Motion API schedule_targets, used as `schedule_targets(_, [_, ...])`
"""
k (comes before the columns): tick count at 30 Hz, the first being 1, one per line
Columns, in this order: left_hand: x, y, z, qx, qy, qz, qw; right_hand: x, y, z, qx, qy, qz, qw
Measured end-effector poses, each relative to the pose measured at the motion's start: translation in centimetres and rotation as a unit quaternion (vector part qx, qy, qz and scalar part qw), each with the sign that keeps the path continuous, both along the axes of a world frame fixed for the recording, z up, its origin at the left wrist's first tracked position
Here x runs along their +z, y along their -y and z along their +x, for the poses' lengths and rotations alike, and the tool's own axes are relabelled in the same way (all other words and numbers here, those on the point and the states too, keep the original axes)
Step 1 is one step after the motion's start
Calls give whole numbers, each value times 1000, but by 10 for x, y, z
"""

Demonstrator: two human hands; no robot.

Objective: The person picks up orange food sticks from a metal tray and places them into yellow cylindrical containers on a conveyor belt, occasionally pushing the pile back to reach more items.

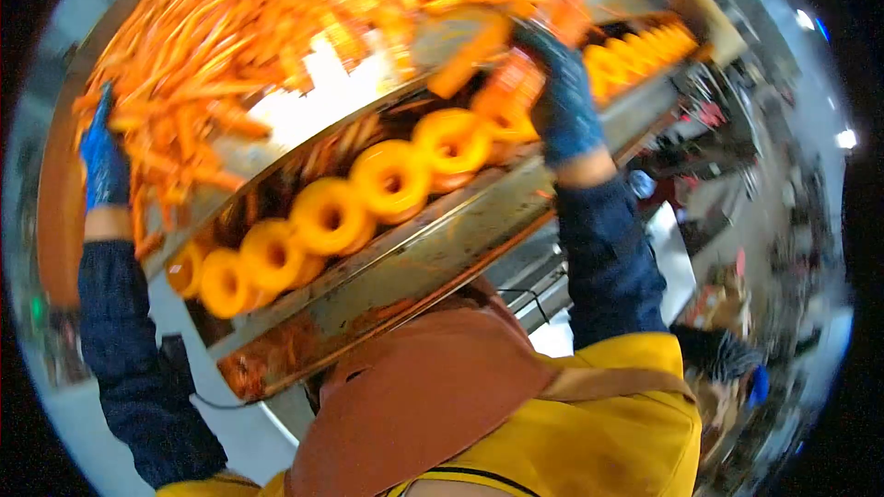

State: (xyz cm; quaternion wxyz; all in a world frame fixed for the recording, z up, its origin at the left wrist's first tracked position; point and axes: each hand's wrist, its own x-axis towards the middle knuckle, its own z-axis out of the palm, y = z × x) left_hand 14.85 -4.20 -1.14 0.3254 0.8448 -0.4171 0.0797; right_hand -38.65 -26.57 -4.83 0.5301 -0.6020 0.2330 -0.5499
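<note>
My left hand [106, 161], in a blue glove, reaches to the left edge of a big heap of carrots [212, 28]; its fingers point away and lie against the pile. Over the row of round orange cups [331, 216] is my right hand [562, 92], gloved in blue and blurred by motion. Orange carrot pieces [506, 83] lie just left of its fingers; whether it grips them is unclear. The cups stand side by side in a metal trough, each with a dark hole in the middle.
A metal ledge [433, 244] runs along the trough's near side. Brown apron cloth [433, 387] is close below it. On the right, dark machinery and a dark sleeve with a blue glove [758, 387] show.
</note>
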Motion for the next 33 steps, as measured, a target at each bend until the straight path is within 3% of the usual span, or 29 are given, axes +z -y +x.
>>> schedule_targets(1, [-19,-11,26,-62,115,-68,989,-4,-22,-1,6,19,77,997])
schedule_targets(2, [-8,-22,-8,24,209,37,977,-7,-41,1,5,32,153,988])
schedule_targets(4, [-32,-36,54,-65,28,-116,991,-12,-72,11,32,29,290,956])
schedule_targets(5, [-19,-40,22,-55,27,-111,992,-22,-79,12,25,60,278,958])
schedule_targets(6, [-9,-40,-8,-58,-153,-225,961,-25,-84,18,29,56,280,958])
schedule_targets(7, [5,-37,-38,-60,-323,-331,885,-26,-87,24,30,63,286,956])
schedule_targets(10, [14,-60,-72,-45,-277,-321,905,-29,-94,39,76,66,272,957])
schedule_targets(11, [16,-72,-88,-42,-200,-258,944,-23,-96,45,92,-36,272,957])
schedule_targets(12, [13,-82,-100,-31,-200,-258,945,-16,-98,51,108,-138,267,948])
schedule_targets(13, [9,-91,-110,-50,-199,-265,942,-18,-100,56,115,-153,205,960])
schedule_targets(14, [5,-101,-115,-68,-198,-274,939,-19,-101,57,125,-159,203,958])
schedule_targets(15, [4,-112,-117,-79,-336,-335,877,-20,-100,56,93,-141,204,964])
schedule_targets(20, [-28,-133,-178,-76,-238,-351,903,4,-132,89,70,25,128,989])
schedule_targets(23, [-51,-148,-193,-45,-269,-365,890,-16,-130,105,88,-108,3,990])
schedule_targets(24, [-56,-155,-195,-47,-199,-329,922,-29,-124,106,85,-160,-51,982])
schedule_targets(26, [-41,-157,-214,-59,-388,-443,806,-11,-139,101,25,-161,47,986])
schedule_targets(28, [-61,-172,-207,-53,-408,-426,806,-11,-134,102,60,-52,54,995])
schedule_targets(30, [-59,-170,-218,-46,-384,-440,810,-5,-144,106,67,-65,54,994])
schedule_targets(31, [-62,-168,-218,-27,-436,-473,765,-5,-148,110,77,-139,77,984])
schedule_targets(32, [-63,-169,-228,-47,-263,-362,893,-7,-152,116,86,-212,100,968])
schedule_targets(33, [-57,-168,-235,-40,-324,-396,858,-28,-149,130,129,-75,34,988])
